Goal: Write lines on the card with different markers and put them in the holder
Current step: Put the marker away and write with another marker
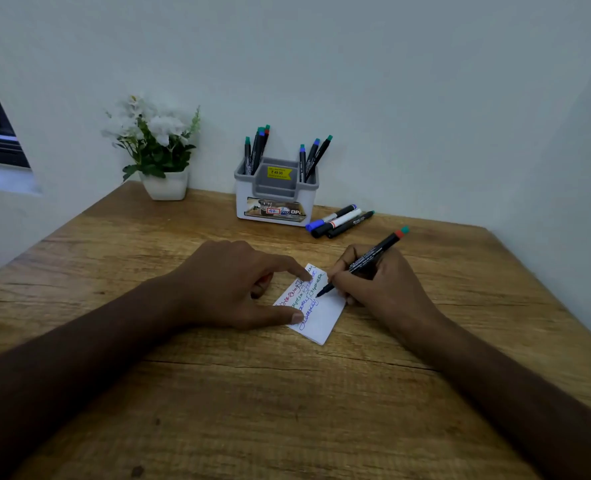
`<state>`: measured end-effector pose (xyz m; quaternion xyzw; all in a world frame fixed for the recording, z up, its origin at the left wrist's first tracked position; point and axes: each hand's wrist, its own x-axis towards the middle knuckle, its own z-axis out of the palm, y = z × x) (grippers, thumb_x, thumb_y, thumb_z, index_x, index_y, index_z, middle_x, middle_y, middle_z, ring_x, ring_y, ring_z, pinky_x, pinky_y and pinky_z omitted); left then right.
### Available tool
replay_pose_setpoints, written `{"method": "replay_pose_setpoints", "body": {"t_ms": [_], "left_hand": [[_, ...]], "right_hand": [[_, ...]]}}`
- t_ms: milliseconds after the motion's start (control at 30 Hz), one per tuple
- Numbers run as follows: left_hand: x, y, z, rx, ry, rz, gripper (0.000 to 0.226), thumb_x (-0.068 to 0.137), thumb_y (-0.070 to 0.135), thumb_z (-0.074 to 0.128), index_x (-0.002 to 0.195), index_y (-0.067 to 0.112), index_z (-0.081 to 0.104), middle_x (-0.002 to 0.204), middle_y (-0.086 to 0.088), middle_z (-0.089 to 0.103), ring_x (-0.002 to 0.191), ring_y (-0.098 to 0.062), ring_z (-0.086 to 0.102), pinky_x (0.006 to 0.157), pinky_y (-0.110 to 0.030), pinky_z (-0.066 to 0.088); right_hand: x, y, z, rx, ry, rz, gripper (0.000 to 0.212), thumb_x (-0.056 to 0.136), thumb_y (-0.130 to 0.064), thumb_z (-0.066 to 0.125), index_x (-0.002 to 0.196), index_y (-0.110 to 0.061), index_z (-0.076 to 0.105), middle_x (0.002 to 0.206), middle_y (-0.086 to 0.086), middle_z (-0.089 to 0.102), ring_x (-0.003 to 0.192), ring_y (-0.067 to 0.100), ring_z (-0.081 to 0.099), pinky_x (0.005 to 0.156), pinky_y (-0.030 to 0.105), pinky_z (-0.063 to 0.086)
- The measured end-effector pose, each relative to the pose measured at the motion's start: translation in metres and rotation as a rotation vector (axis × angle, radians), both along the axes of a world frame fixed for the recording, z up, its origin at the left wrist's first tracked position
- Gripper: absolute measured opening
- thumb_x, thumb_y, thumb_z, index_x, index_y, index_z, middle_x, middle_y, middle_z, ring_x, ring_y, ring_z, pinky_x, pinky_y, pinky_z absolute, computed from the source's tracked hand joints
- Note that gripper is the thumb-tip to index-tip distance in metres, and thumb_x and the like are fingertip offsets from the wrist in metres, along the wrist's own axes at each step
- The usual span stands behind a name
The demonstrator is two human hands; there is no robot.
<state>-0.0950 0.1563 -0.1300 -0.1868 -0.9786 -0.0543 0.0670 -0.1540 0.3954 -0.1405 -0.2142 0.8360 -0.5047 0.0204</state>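
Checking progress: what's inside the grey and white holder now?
The grey and white plastic holder has black markers standing in its left and right compartments, about seven. Their lower ends are hidden inside.

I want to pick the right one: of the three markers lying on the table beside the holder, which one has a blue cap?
The blue-capped marker, the one lying closest to the holder. The middle marker has a white barrel, and the outermost marker is black with a green end.
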Motion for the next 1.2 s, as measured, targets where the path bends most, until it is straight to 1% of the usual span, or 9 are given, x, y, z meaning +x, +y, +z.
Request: {"method": "replay_pose_setpoints", "body": {"t_ms": [33,133,300,433,600,800,967,1100,1200], "left_hand": [[-0.0004,-0.0001,-0.0003,0.002,0.003,-0.001,0.07,0.077,0.092,0.039,0.14,0.06,0.043,0.062,0.011,0.057,0.059,-0.007,0.055,0.053,-0.024,0.036],[-0.0001,-0.0003,-0.0005,0.006,-0.003,-0.003,0.071,0.077,0.092,0.039,0.14,0.059,0.043,0.062,0.011,0.057,0.06,-0.007,0.055,0.054,-0.025,0.037],[0.0008,-0.0004,0.0005,0.01,-0.003,-0.003,0.073,0.075,0.093,0.036,0.14,0.06,0.044,0.062,0.012,0.056,0.06,-0.005,0.054,0.053,-0.023,0.036],[0.0005,0.0,0.0004,0.017,-0.022,-0.001,0.072,0.075,0.092,0.038,0.139,0.059,0.045,0.062,0.012,0.056,0.059,-0.005,0.054,0.054,-0.025,0.038],[0.0001,0.0004,0.0005,0.011,-0.02,-0.003,0.071,0.077,0.092,0.04,0.139,0.059,0.044,0.061,0.013,0.055,0.058,-0.004,0.053,0.055,-0.024,0.039],[-0.0004,0.0007,0.0008,0.014,-0.043,0.001,0.072,0.076,0.091,0.04,0.14,0.059,0.044,0.061,0.012,0.054,0.058,-0.005,0.053,0.054,-0.022,0.035],[0.0005,0.0018,0.0024,0.012,-0.06,0.004,0.069,0.079,0.088,0.044,0.141,0.057,0.044,0.064,0.012,0.057,0.06,-0.006,0.054,0.055,-0.022,0.036],[0.0012,0.0021,0.0031,0.013,-0.054,0.003,0.07,0.077,0.089,0.042,0.14,0.058,0.045,0.063,0.012,0.056,0.059,-0.005,0.053,0.055,-0.023,0.036],[0.0017,0.0018,0.0026,0.007,-0.051,0.007,0.07,0.076,0.09,0.04,0.139,0.059,0.045,0.063,0.012,0.055,0.06,-0.005,0.054,0.056,-0.026,0.04]], "right_hand": [[-0.0002,0.0006,0.0004,0.017,0.005,0.007,0.014,0.091,-0.022,0.072,0.082,-0.011,0.074,0.076,0.007,0.076,0.074,0.032,0.069,0.074,0.059,0.058],[0.0009,0.0006,0.0019,0.039,0.0,0.016,0.009,0.088,-0.02,0.073,0.08,-0.015,0.074,0.075,-0.001,0.077,0.067,0.011,0.067,0.074,0.055,0.06],[0.0025,-0.0014,0.0025,0.048,0.045,0.015,0.008,0.089,-0.021,0.072,0.081,-0.019,0.074,0.083,0.009,0.077,0.085,0.033,0.071,0.078,0.062,0.059],[0.0039,-0.0028,0.0041,0.037,0.058,-0.016,0.007,0.089,-0.021,0.074,0.083,-0.023,0.075,0.084,0.002,0.078,0.083,0.025,0.073,0.08,0.055,0.063],[0.0046,-0.0028,0.0044,0.057,0.068,-0.005,0.009,0.088,-0.018,0.073,0.08,-0.02,0.074,0.078,0.004,0.077,0.078,0.028,0.072,0.075,0.057,0.06],[0.0009,-0.0041,0.0003,0.023,0.023,-0.045,0.005,0.087,-0.028,0.074,0.087,-0.023,0.075,0.086,0.001,0.078,0.087,0.028,0.073,0.079,0.059,0.062],[0.0014,-0.0024,0.0014,0.033,0.042,-0.018,0.009,0.09,-0.019,0.073,0.082,-0.022,0.074,0.078,-0.002,0.077,0.074,0.016,0.071,0.075,0.047,0.063],[-0.0006,-0.0026,-0.0004,0.018,0.053,-0.013,0.009,0.093,-0.017,0.073,0.086,-0.023,0.073,0.083,-0.003,0.078,0.07,0.007,0.07,0.071,0.035,0.062],[-0.0009,-0.0016,0.0004,0.008,0.035,0.015,0.011,0.093,-0.014,0.071,0.086,-0.022,0.072,0.071,-0.008,0.075,0.061,0.005,0.067,0.064,0.03,0.058]]}}
